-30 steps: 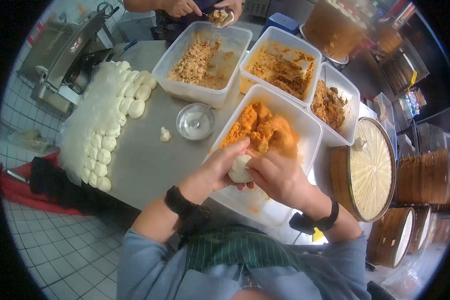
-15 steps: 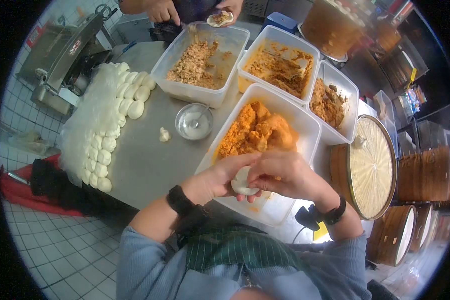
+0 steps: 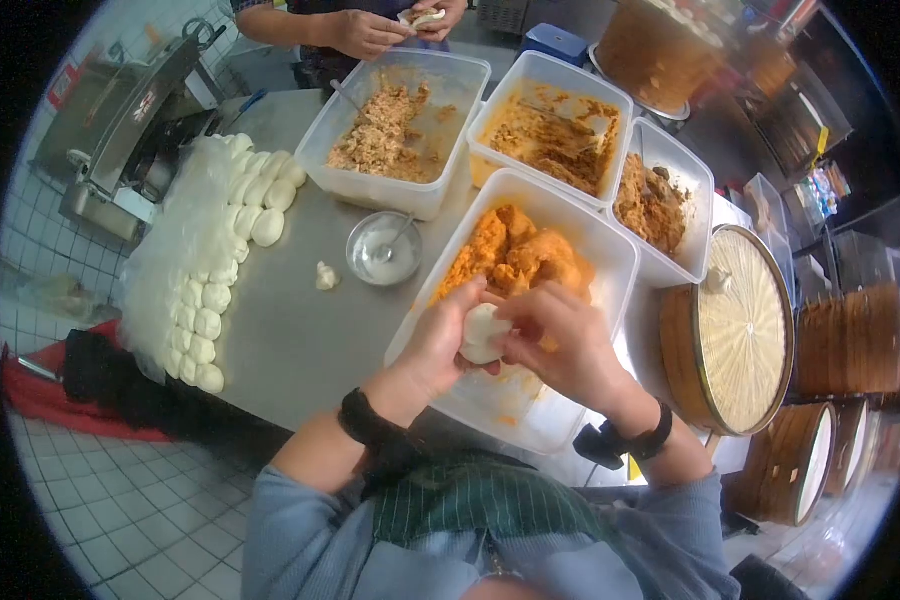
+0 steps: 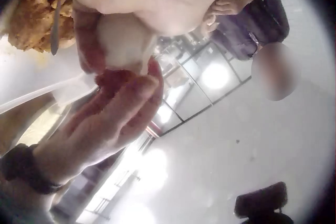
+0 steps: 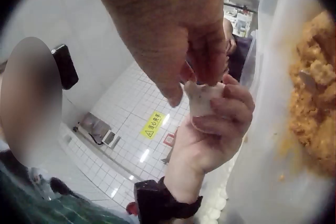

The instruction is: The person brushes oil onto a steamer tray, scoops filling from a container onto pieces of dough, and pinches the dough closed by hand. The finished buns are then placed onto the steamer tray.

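Dough bun (image 3: 482, 335), roundish with no clear long axis, lies cupped in my left hand (image 3: 436, 338) while my right hand (image 3: 562, 335) pinches its edge from the right, above the tub (image 3: 602, 240) of orange filling (image 3: 545, 258).

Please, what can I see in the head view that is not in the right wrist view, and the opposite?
Only the head view: the lidded bamboo steamer and the small bowl with a spoon.
Only the right wrist view: the yellow warning sign.
Both: the left hand holding the white dough, the right hand pinching it, and the orange filling.
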`<state>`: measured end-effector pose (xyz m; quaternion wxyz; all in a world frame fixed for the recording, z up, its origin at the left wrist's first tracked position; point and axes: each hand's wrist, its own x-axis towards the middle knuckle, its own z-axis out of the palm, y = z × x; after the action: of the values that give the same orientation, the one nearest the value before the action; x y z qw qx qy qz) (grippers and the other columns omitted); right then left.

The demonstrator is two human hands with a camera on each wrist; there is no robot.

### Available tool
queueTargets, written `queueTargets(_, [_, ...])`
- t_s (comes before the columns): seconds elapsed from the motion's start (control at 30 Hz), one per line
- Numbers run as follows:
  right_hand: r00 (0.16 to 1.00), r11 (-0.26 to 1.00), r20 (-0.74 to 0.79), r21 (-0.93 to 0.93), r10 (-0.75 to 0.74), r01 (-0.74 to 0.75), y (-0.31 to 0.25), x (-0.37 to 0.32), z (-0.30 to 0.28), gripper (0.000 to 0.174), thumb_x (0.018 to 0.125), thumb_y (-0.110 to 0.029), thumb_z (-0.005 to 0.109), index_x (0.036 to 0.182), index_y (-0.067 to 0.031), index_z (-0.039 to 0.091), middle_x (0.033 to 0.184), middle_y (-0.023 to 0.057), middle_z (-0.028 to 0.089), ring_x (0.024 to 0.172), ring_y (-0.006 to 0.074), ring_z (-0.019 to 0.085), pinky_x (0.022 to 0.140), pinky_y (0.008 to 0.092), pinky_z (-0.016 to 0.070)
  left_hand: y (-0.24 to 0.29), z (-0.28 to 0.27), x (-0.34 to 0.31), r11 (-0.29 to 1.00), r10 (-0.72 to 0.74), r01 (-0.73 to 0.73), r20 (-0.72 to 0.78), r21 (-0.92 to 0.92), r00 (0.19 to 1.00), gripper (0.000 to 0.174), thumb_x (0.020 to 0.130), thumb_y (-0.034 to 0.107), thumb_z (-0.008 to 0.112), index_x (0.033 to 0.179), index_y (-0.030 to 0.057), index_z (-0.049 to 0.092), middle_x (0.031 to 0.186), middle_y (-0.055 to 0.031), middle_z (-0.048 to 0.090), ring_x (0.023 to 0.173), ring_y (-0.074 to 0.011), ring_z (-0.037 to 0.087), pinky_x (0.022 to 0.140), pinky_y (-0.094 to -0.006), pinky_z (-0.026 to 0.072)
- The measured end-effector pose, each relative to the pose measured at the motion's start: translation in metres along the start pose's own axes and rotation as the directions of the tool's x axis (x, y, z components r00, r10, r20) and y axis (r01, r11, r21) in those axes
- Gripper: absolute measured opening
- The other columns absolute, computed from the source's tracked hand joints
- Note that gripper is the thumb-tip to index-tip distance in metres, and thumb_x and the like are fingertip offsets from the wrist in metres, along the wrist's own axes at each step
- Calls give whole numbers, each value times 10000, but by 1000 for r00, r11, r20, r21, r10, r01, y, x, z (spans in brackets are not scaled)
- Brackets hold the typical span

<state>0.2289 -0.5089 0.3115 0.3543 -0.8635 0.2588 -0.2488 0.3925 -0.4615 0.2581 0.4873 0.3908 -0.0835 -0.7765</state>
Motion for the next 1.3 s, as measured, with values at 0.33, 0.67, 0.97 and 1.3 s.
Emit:
queueTargets(0.33, [990,993,-117,98,77,-66,-8,3,-2,226,795,-73,678,1016,-61,631,893,123,576,769,258,615,691,321,512,0,-2,-2,998,-49,49,21,-25,999,437,940,454,404,947,55,582,751,-100,623,612,-247,624,429,-298,473])
queueTargets(0.67, [966,977,177,128,-190,169,9,1,-14,230,748,-74,728,968,-93,663,807,74,587,705,240,599,623,321,477,-6,-4,3,952,-306,301,264,59,915,399,905,445,475,973,72,599,766,-107,624,592,-286,617,376,-292,443])
queueTargets(0.97, [971,968,9,-80,-238,238,13,-13,-8,124,737,-72,699,845,-68,638,792,82,587,694,265,610,598,352,497,-6,23,-9,978,-162,170,-77,120,984,378,867,470,526,977,116,600,745,-63,638,591,-244,635,413,-294,456])
queueTargets(1.3, [941,968,-242,-142,-238,209,28,-40,-16,241,741,-99,682,966,-71,601,893,85,574,753,283,604,606,360,517,-20,40,9,991,-17,29,-94,128,995,322,914,434,471,1030,153,577,871,-26,636,756,-185,625,524,-322,497])
